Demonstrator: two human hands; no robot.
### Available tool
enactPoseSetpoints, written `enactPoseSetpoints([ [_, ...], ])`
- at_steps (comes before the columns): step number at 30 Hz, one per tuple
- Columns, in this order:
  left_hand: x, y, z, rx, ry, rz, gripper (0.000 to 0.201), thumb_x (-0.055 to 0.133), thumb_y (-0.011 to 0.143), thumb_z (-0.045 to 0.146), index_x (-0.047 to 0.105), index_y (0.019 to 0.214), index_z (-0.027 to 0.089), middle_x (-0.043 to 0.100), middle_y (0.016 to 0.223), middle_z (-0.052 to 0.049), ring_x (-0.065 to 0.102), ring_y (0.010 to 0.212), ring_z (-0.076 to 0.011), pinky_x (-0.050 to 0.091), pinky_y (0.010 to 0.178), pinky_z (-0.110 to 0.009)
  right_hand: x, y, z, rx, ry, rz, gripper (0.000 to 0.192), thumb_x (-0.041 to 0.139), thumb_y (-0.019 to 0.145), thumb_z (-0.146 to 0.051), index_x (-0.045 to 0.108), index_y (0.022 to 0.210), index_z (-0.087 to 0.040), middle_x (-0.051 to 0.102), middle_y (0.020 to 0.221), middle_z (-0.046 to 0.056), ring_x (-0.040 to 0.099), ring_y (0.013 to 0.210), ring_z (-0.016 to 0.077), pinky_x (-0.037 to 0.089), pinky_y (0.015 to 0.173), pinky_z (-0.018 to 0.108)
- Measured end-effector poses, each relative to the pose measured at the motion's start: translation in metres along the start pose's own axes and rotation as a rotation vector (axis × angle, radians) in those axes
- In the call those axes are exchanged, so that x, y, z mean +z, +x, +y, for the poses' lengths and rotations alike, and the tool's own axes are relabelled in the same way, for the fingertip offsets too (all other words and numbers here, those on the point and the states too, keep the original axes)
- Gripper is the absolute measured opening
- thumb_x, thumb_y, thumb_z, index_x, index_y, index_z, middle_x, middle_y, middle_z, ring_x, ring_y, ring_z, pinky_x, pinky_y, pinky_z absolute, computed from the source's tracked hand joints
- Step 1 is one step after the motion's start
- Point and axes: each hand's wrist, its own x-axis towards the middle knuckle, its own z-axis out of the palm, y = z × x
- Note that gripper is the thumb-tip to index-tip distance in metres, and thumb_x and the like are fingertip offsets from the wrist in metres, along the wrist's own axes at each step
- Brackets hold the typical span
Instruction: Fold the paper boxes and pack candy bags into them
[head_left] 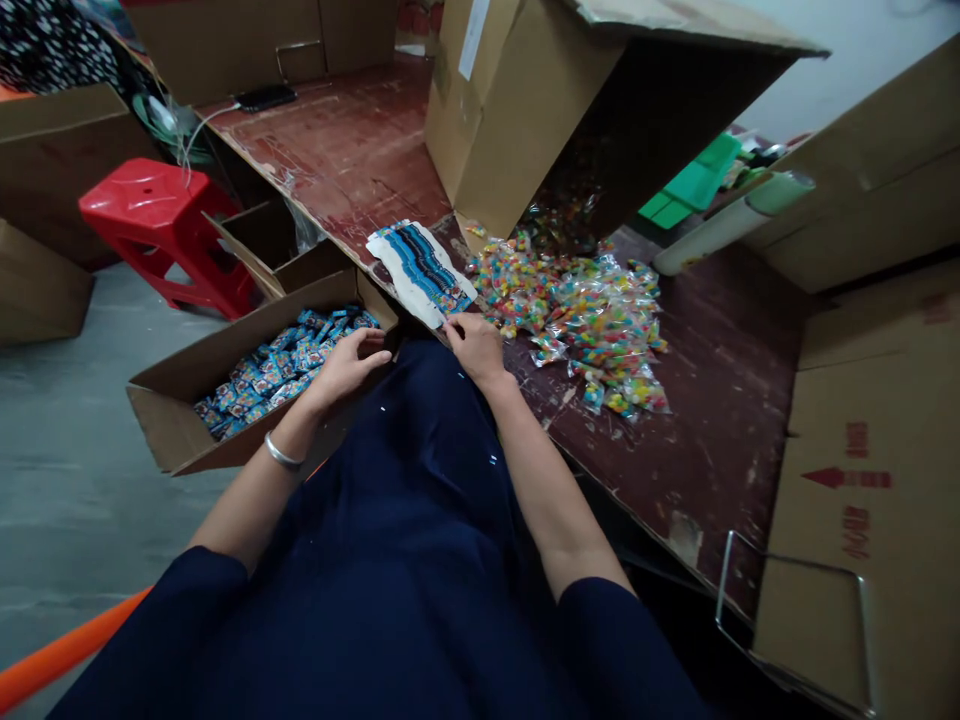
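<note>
1. The right hand (476,345) rests at the near edge of the table (720,400), fingers curled together on the lower corner of a stack of printed cards (421,270); whether it pinches a card or only presses on it cannot be told
2. The left hand (349,365) hangs just off the table's edge, fingers loosely apart and holding nothing, over the right end of an open box (172,425) full of small blue packets (281,370). A bangle (283,455) sits on that wrist
3. The cards lie at the table's near edge, their lower end jutting over it, just left of a heap of clear candy bags (581,315)
4. Risk, as a judgement: the cards overhang the edge, so a careless tug could send the stack into the lap or the box below. The slippery bags lie piled close to the same edge, and an elbow sweep could push some off
5. The box of packets sits low beside the knee, below the table edge, and a bump could tip it
6. The table is dark red wood, scuffed and chipped, with pale patches along its near edge. A big carton (525,110) lies on its side at the far edge, mouth toward the bags; a roll (731,220) lies to its right
7. Around: a red stool (161,225) on a grey floor at the left, more cartons at the right and far left, a phone (264,97) at the table's far corner
</note>
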Motion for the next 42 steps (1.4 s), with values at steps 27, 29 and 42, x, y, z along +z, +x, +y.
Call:
enactPoseSetpoints([
  [27,0.045,-0.047,0.043,-0.14,-0.544,-0.658,0.047,0.094,0.07,0.041,0.081,0.106,0.015,0.079,0.102,-0.011,0.073,0.09,-0.0209,0.054,0.082,-0.029,-0.093,-0.086,-0.072,0.088,0.591,-0.22,0.035,0.079,0.086,-0.048,0.054,0.077,-0.024,0.057,0.062,-0.006,0.051,0.053,0.0111,0.04,0.053,0.025],
  [29,0.05,-0.047,0.043,-0.152,-0.542,-0.589,0.043,0.093,0.071,0.044,0.081,0.1,0.014,0.078,0.091,-0.008,0.07,0.077,-0.0173,0.052,0.073,-0.028,-0.092,-0.089,-0.07,0.135,0.661,-0.121,0.035,0.079,0.086,-0.049,0.057,0.077,-0.024,0.058,0.064,-0.006,0.053,0.056,0.0117,0.044,0.054,0.025],
  [42,0.084,-0.06,0.038,0.068,-0.576,0.091,0.041,0.093,0.069,0.043,0.071,0.093,0.018,0.073,0.085,-0.001,0.068,0.077,-0.015,0.057,0.077,-0.027,-0.04,-0.106,-0.087,0.364,0.905,0.283,0.022,0.076,0.088,-0.042,0.064,0.09,-0.023,0.068,0.079,-0.002,0.066,0.067,0.0137,0.059,0.065,0.027],
])
